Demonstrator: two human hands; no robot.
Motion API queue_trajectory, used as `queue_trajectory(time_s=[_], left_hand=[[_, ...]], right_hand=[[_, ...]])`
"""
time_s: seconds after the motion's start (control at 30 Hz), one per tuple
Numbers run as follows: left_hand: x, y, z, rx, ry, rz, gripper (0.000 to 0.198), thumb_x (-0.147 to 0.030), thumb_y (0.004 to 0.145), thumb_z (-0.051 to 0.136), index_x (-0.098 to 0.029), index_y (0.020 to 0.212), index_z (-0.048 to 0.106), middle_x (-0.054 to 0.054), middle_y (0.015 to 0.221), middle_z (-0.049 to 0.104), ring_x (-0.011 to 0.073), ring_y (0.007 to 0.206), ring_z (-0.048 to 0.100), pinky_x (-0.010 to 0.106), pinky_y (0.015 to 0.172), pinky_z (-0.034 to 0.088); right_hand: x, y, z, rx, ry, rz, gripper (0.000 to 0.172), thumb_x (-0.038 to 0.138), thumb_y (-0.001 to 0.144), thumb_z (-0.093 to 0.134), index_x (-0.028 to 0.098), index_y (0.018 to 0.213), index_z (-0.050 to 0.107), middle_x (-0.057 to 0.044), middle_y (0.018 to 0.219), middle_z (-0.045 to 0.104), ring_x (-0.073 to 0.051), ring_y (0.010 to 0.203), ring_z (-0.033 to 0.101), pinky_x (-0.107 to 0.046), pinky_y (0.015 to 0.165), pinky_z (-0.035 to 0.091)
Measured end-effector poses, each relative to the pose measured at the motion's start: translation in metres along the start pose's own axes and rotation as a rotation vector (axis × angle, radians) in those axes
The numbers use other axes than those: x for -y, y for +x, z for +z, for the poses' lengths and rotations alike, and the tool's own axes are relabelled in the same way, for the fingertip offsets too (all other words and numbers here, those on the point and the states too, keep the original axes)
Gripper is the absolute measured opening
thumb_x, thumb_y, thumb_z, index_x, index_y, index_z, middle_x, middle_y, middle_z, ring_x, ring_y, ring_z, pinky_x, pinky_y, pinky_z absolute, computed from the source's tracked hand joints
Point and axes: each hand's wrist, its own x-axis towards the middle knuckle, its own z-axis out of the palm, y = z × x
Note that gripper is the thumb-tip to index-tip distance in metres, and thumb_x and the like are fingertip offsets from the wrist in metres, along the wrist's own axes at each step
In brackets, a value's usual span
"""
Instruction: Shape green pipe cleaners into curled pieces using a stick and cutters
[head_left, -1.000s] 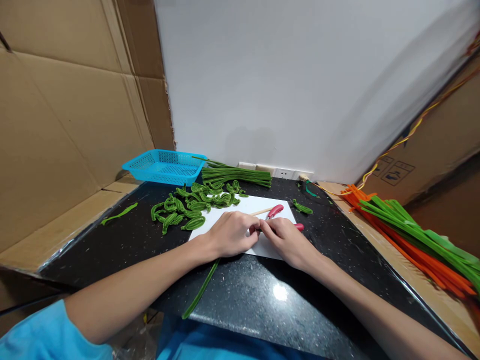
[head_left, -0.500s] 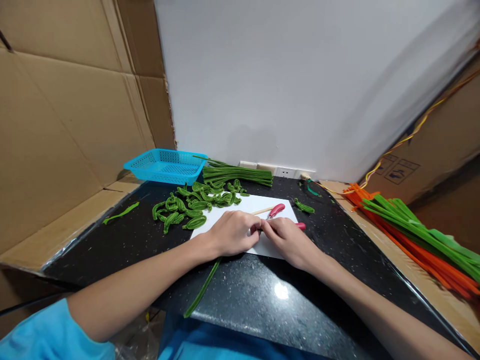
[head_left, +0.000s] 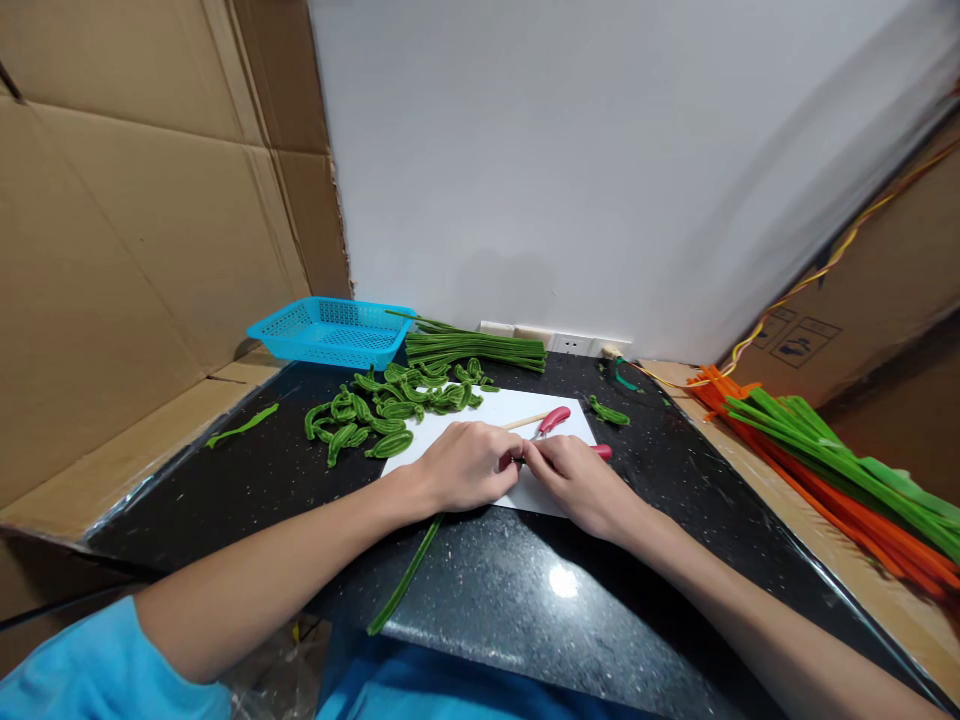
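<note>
Both hands meet fingertip to fingertip over a white sheet (head_left: 544, 492). My left hand (head_left: 469, 465) is closed, and a long green fuzzy stem (head_left: 409, 580) comes out beneath it toward the table's front edge. My right hand (head_left: 577, 480) is pinched against the left fingertips; what lies between them is too small to make out. Just beyond the fingers are pliers with red handles (head_left: 555, 419) and a thin wooden stick (head_left: 525, 422), both partly covered by the hands. Several looped green fuzzy pieces (head_left: 390, 425) are heaped left of the sheet.
Behind the heap are a blue basket (head_left: 330, 335) and a bundle of green stems (head_left: 476, 350). One green piece (head_left: 608, 412) lies right of the sheet, a green strip (head_left: 242, 426) far left. Orange strips (head_left: 825, 500) and green strips (head_left: 840, 460) rest on cardboard at right.
</note>
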Motion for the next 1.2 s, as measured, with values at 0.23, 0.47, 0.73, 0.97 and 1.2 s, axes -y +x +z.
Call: queue_trajectory(time_s=[0.23,0.47,0.73,0.97,1.2], left_hand=[[-0.0009,-0.0003,-0.0005,-0.002,-0.001,0.005,0.011,-0.016,0.084,0.058,-0.018,0.078,0.066,0.002,0.075,0.071,0.0171,0.067,0.061,0.028,0.061,0.038],[-0.001,0.0,0.0001,0.0,-0.002,0.004,0.011,-0.016,0.085,0.058,-0.018,0.078,0.067,0.002,0.077,0.071,0.0171,0.068,0.062,0.027,0.062,0.039],[-0.0007,0.0002,-0.0004,0.021,-0.003,-0.006,0.012,-0.016,0.084,0.058,-0.018,0.079,0.068,0.003,0.076,0.071,0.0173,0.067,0.062,0.027,0.062,0.039],[0.0006,-0.0002,-0.0003,0.053,0.002,0.013,0.015,-0.012,0.083,0.057,-0.019,0.084,0.071,0.002,0.078,0.072,0.0173,0.068,0.062,0.026,0.061,0.039],[0.0007,0.0001,-0.0002,0.065,0.017,0.011,0.014,-0.013,0.084,0.058,-0.019,0.084,0.071,0.003,0.078,0.072,0.0174,0.068,0.063,0.026,0.063,0.041]], right_hand=[[-0.0002,0.0001,-0.0002,-0.004,-0.014,0.004,0.048,0.04,0.106,0.031,0.02,0.065,0.045,-0.004,0.063,0.056,-0.015,0.058,0.046,-0.029,0.058,0.028],[0.0004,-0.0013,-0.0008,0.0,-0.008,0.004,0.046,0.038,0.106,0.032,0.02,0.064,0.042,-0.003,0.062,0.054,-0.014,0.057,0.045,-0.029,0.057,0.026],[0.0014,-0.0001,-0.0006,0.007,-0.034,0.012,0.048,0.037,0.106,0.032,0.018,0.066,0.05,-0.005,0.063,0.059,-0.015,0.057,0.047,-0.029,0.057,0.027],[-0.0013,-0.0006,0.0011,0.028,-0.102,0.007,0.045,0.035,0.105,0.035,0.017,0.068,0.054,-0.006,0.066,0.063,-0.015,0.057,0.051,-0.03,0.058,0.026],[0.0001,-0.0007,0.0003,0.033,-0.105,0.006,0.046,0.034,0.106,0.035,0.017,0.068,0.055,-0.007,0.066,0.063,-0.015,0.057,0.051,-0.03,0.058,0.025]])
